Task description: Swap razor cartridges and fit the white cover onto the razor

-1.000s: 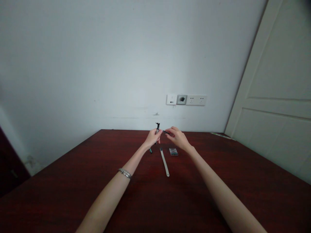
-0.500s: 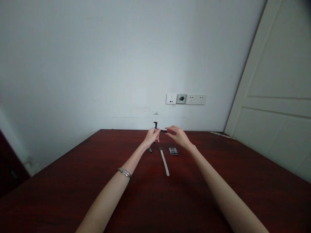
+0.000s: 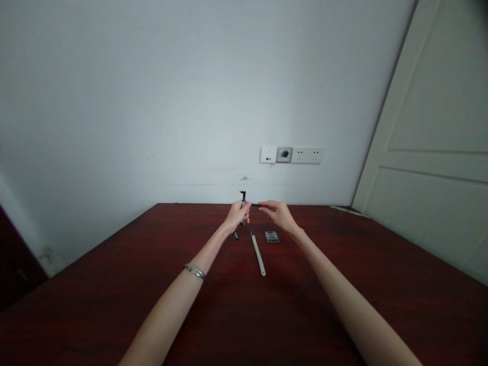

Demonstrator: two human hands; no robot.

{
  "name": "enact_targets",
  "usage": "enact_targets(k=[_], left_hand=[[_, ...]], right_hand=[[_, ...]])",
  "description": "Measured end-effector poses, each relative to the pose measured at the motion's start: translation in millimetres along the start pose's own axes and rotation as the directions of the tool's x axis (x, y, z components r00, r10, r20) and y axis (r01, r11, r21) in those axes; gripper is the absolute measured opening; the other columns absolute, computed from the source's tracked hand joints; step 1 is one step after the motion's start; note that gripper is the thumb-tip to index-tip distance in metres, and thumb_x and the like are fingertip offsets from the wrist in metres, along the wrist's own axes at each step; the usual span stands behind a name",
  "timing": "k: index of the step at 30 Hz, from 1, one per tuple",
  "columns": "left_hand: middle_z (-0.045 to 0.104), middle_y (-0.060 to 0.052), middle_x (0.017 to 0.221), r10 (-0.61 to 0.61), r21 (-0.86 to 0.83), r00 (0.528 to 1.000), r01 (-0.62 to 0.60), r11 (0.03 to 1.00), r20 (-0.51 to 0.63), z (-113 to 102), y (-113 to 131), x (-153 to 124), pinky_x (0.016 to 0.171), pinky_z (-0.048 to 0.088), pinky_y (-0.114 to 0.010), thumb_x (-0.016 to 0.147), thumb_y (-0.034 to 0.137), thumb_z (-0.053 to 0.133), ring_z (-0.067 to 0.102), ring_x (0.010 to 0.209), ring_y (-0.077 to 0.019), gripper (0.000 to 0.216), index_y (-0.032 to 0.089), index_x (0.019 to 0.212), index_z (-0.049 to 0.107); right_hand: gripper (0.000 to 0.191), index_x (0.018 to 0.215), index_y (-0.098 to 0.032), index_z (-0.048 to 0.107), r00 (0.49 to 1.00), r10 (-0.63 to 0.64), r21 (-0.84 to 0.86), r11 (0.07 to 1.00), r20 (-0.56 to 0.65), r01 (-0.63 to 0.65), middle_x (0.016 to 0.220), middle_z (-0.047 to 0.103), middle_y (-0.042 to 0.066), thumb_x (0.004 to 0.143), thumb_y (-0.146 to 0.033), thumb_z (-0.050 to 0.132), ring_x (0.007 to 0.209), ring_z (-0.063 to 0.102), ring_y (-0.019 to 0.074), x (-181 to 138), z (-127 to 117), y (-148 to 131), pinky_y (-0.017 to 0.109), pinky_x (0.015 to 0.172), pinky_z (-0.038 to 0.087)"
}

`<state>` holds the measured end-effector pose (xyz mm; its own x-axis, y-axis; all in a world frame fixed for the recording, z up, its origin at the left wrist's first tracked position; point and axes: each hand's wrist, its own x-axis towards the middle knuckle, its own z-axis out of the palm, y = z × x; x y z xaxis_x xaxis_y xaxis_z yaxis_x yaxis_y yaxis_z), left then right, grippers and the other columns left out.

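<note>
My left hand (image 3: 238, 215) is closed around a slim black and silver tool (image 3: 243, 203), held upright. Its dark, oddly shaped head sticks out above the fist; the exact kind is unclear. From between my left thumb and fingers a thin black stick (image 3: 255, 205) points right, its left end hidden. The fingertips of my right hand (image 3: 281, 215) pinch the stick's right end. Below the hands, a long pale strip with a dark tip (image 3: 258, 254) lies on the table. A small dark green piece (image 3: 236, 236) sits left of it, and a small clear case (image 3: 272, 237) to its right.
The dark red wooden table (image 3: 213, 315) runs back to a pale wall. Wall sockets (image 3: 307, 155) are mounted above the table's far edge. A white panelled door (image 3: 434, 162) stands at the right, and a flat, narrow strip (image 3: 348, 211) lies by the far right edge.
My right fingers have closed further onto the black stick's end, the hand flattening slightly. The left hand and the things on the table stay practically where they were.
</note>
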<state>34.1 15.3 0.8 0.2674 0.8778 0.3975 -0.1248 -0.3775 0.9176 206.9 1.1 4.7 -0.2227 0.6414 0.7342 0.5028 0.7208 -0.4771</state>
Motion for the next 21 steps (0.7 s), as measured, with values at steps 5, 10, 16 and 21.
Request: enact_targets(k=[5, 10, 16, 21], left_hand=[[0.035, 0.009, 0.05, -0.011, 0.003, 1.0, 0.011, 1.0, 0.023, 1, 1, -1, 0.04, 0.041, -0.019, 0.08, 0.037, 0.055, 0.032, 0.035, -0.0023, 0.028, 0.016, 0.068, 0.042], [0.038, 0.007, 0.055, -0.015, -0.043, 0.999, 0.013, 0.999, -0.045, 1, 0, 1, 0.041, 0.043, -0.018, 0.083, 0.034, 0.049, 0.036, 0.037, -0.003, 0.02, 0.015, 0.08, 0.047], [0.045, 0.005, 0.059, 0.016, -0.118, 0.999, -0.021, 0.993, -0.044, -8, -5, 7, 0.044, 0.045, -0.019, 0.085, 0.024, 0.04, 0.046, 0.043, -0.0058, 0.018, 0.014, 0.097, 0.049], [0.055, 0.001, 0.065, 0.007, -0.074, 1.0, -0.007, 0.997, -0.008, -13, 4, 1, 0.049, 0.049, -0.023, 0.082, 0.027, 0.05, 0.055, 0.049, -0.0084, 0.02, 0.012, 0.096, 0.052]], right_hand=[[0.028, 0.093, -0.016, 0.069, 0.997, 0.077, 0.079, 0.994, -0.004, -0.076, 0.084, 0.069, 0.007, 0.077, -0.036, 0.058, 0.054, 0.057, 0.0125, -1, 2, 2, 0.026, 0.058, 0.048], [0.033, 0.092, -0.014, 0.07, 0.979, 0.198, 0.199, 0.962, -0.047, -0.186, 0.086, 0.07, 0.008, 0.072, -0.039, 0.061, 0.048, 0.055, 0.0111, 1, 2, 1, 0.026, 0.051, 0.047], [0.038, 0.093, -0.012, 0.07, 0.944, 0.312, 0.26, 0.925, -0.107, -0.276, 0.083, 0.071, 0.009, 0.069, -0.04, 0.063, 0.047, 0.056, 0.0116, 4, -3, 1, 0.027, 0.05, 0.049], [0.04, 0.092, -0.012, 0.07, 0.926, 0.358, 0.303, 0.901, -0.118, -0.31, 0.085, 0.071, 0.01, 0.066, -0.042, 0.065, 0.047, 0.057, 0.0118, 8, -3, -6, 0.027, 0.049, 0.05]])
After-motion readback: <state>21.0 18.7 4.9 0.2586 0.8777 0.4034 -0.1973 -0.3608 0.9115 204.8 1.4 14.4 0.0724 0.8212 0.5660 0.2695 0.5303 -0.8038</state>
